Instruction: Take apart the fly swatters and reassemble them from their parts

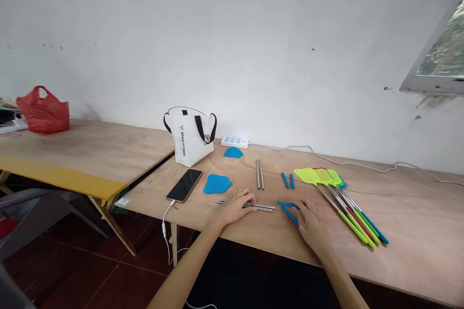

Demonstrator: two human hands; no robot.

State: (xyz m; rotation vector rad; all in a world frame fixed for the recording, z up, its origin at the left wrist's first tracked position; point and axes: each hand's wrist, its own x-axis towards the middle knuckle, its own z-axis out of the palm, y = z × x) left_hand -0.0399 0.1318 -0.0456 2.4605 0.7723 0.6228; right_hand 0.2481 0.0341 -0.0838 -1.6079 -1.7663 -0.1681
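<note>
Two thin metal rods (266,208) lie sideways near the table's front edge, and my left hand (237,207) rests over them with its fingers curled onto them. To their right, my right hand (310,224) has its fingers closed on two blue handles (290,215), whose left ends point at the rods. Two more metal rods (260,174) and another pair of blue handles (288,180) lie farther back. One blue fly swatter head (216,184) is left of my left hand; more blue mesh (233,152) lies behind it. Several assembled fly swatters (348,207) are stacked on the right.
A black phone (184,185) with a white cable lies at the left, before a white bag (192,137) with black straps. Against the wall is a white power strip (235,142). A red plastic bag (43,112) sits on the neighbouring table (90,154), across a gap.
</note>
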